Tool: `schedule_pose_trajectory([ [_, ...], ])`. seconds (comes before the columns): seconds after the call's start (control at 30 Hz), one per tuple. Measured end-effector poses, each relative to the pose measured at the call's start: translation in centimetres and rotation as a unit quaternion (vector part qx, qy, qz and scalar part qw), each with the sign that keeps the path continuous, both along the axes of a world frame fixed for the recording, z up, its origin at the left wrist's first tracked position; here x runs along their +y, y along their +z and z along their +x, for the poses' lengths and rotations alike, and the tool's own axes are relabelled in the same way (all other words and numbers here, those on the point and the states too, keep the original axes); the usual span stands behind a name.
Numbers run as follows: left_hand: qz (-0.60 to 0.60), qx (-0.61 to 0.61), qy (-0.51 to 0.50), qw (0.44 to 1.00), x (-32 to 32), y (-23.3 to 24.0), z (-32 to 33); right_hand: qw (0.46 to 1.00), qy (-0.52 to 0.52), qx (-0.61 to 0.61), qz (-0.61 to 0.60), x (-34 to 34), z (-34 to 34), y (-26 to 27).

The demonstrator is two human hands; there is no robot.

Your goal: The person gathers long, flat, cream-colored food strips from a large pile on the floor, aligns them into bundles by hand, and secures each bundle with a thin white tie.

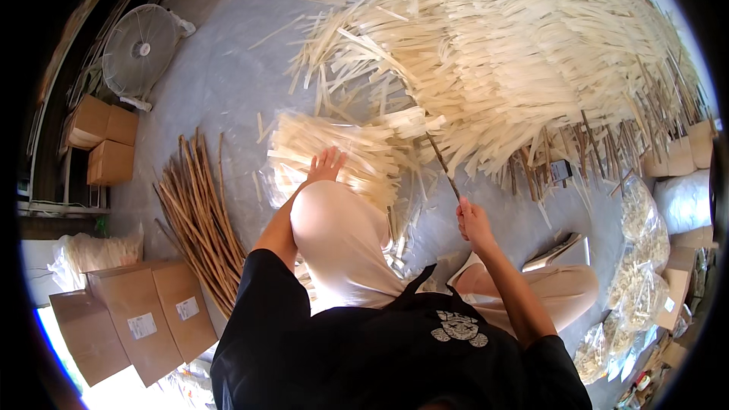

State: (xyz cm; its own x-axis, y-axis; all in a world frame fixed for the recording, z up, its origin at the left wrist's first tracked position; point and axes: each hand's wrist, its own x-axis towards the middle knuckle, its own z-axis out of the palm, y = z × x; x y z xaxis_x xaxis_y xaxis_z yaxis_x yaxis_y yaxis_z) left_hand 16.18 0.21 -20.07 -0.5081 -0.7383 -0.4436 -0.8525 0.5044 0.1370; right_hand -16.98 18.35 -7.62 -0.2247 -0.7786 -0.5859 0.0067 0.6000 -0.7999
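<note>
My right hand (474, 221) grips the lower end of a thin dark stick (441, 162), which slants up and away to the left. Pale flat strips (413, 119) lie around the stick's upper part, at the edge of a large spread of similar strips. My left hand (327, 164), fingers apart, rests on or just over a pile of pale flat strips (336, 134) on clear plastic, beyond my raised knee. Whether its palm holds any strip cannot be seen.
A large layered heap of strips (512, 57) covers the floor ahead and right, with sticks jutting out and a phone-like object (561, 170) at its edge. Bare sticks (199, 205) lie left. Cardboard boxes (136, 319), a floor fan (139, 50) and filled plastic bags (641, 273) stand around.
</note>
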Motion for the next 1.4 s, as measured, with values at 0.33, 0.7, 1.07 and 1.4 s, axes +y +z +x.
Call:
schedule_pose_trajectory([
  [0.33,0.172,0.104,0.002,0.98,-2.9,3.7,0.6,0.979,-0.031,-0.2,0.034,5.9,-3.2,16.5],
  [0.7,0.068,0.343,-0.218,0.911,1.1,26.2,-14.7,0.984,-0.059,-0.16,0.055,13.2,-6.3,27.4],
  [1.07,-0.191,0.522,-0.308,0.772,10.9,24.6,-26.5,0.996,-0.057,-0.063,0.041,19.3,-10.9,29.7],
  [1.4,-0.197,0.451,-0.276,0.825,9.5,21.7,-26.7,0.998,-0.024,0.06,0.028,24.1,-15.6,30.1],
])
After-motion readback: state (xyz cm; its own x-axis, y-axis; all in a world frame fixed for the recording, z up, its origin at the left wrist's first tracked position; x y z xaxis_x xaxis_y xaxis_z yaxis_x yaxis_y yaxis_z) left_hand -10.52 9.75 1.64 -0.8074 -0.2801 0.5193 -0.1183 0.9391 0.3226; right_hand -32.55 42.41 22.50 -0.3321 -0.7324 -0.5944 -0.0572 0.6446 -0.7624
